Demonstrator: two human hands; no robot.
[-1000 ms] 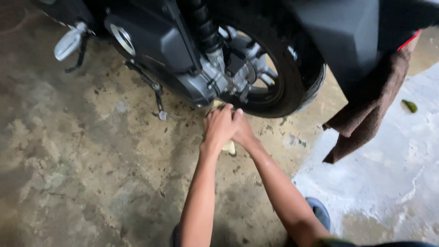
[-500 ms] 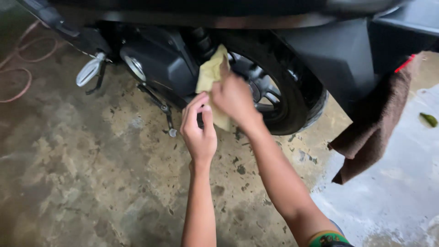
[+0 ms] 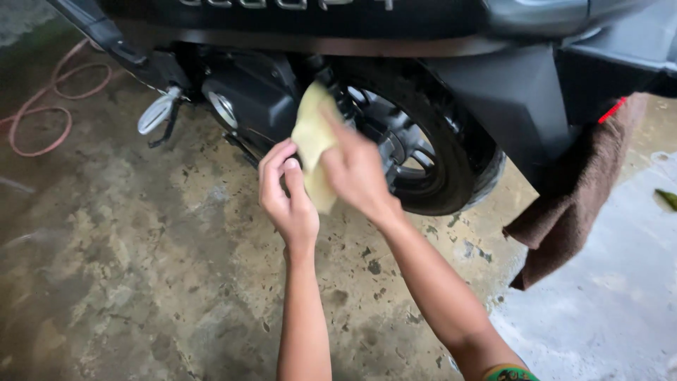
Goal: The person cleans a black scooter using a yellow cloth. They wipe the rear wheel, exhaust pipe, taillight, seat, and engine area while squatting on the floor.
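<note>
The right hand [image 3: 356, 173] is pressing a pale yellow cloth [image 3: 314, 144] against the scooter's engine case [image 3: 257, 102], just ahead of the rear wheel [image 3: 423, 152]. Its grip is holding the cloth's upper part, fingers spread over it. The left hand [image 3: 285, 197] is curling loosely around the cloth's lower edge, thumb up, seemingly pinching it; the grip is narrow, though how firmly it is holding is hard to tell.

The step in hand appears to be wiping down the engine side by the wheel. The cloth is lying between both hands and the dark casing, touching it near the wheel's front.

A brown towel [image 3: 575, 204] is hanging off the rear bodywork [image 3: 522, 106] at the right, and a red hose [image 3: 49, 106] is coiling on the wet concrete floor [image 3: 141, 282] at the left. A footpeg [image 3: 156, 114] is sticking out beside the case.

The next move likely calls for keeping the cloth flat and working around the spokes and ridges without snagging.
</note>
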